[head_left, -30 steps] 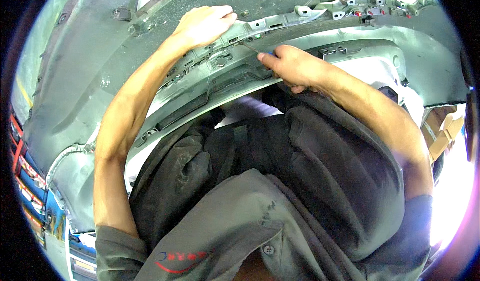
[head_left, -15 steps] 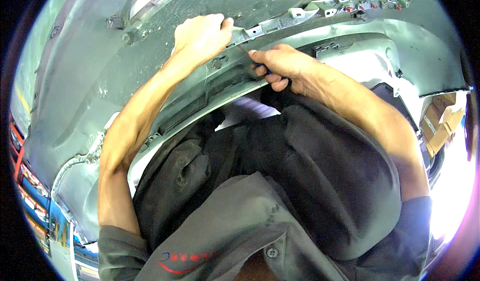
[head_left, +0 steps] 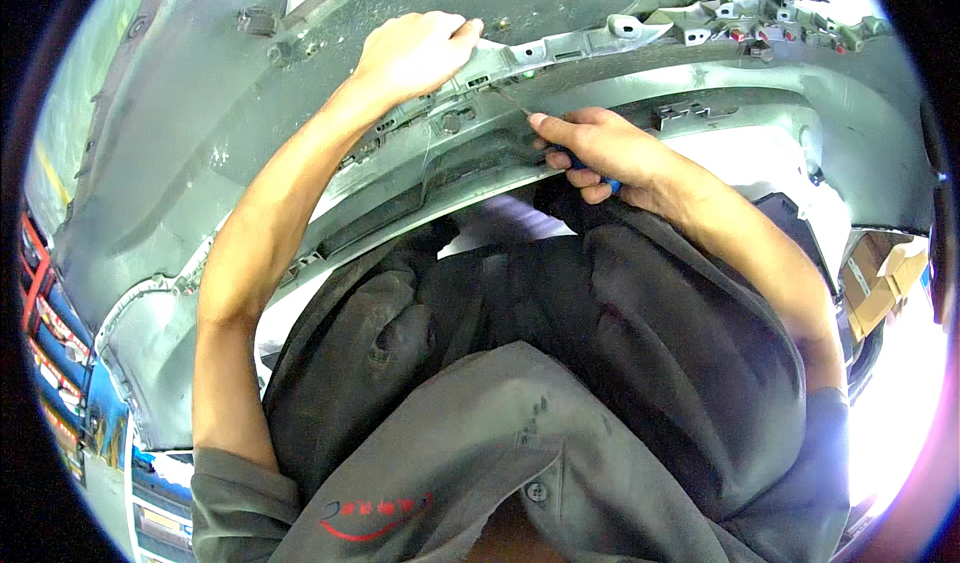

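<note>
A large grey-green car bumper cover (head_left: 240, 153) lies before me, with a lighter plastic strip (head_left: 560, 51) running along it. My left hand (head_left: 412, 55) is closed over that strip, thumb toward the right; the fingertips are hidden underneath. In my right hand (head_left: 605, 151) is a screwdriver (head_left: 610, 184) with a blue handle and a thin metal shaft. The thumb lies along the handle, and the other fingers wrap round it. Its shaft points up and left toward a small slot (head_left: 478, 82) in the strip, beside my left hand. Whether the tip touches the strip is too fine to tell.
Brackets with small red parts (head_left: 740, 35) line the far right of the cover. My dark-trousered knees (head_left: 690, 333) are close to its near edge. An open cardboard box (head_left: 880, 273) stands at the right. Blue and red shelving (head_left: 55, 333) is at the left.
My right hand and the screwdriver have drawn a little to the right, away from my left hand, and more of the blue handle shows. The whole view has shifted slightly.
</note>
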The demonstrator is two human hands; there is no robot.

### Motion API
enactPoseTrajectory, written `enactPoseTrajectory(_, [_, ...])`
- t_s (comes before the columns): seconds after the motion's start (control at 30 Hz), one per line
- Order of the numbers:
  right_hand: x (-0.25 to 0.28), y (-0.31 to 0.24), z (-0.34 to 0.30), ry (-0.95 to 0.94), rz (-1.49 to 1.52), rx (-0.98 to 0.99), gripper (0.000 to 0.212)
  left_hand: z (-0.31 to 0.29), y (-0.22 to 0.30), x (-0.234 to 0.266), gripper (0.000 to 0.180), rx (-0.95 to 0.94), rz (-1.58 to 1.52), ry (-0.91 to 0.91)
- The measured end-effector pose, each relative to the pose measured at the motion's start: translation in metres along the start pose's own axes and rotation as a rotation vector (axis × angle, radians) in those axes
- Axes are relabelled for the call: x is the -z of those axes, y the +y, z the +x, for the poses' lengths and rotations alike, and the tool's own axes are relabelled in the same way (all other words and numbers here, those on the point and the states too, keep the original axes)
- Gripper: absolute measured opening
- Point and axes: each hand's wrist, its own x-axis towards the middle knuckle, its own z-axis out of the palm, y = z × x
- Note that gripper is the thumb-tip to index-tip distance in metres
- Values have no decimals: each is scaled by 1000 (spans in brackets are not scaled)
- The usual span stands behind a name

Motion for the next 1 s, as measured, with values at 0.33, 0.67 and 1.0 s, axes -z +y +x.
enactPoseTrajectory(0.33, [-1,0,1,2,20,-11,41,-5,-14,-7,57,-316,248,224])
enactPoseTrajectory(0.67, [-2,0,1,73,-156,4,40,-23,-56,12,53,-228,186,32])
enactPoseTrajectory(1.0, [2,-5,-7,152,-536,78,42,-74,-125,15,39,-257,297,307])
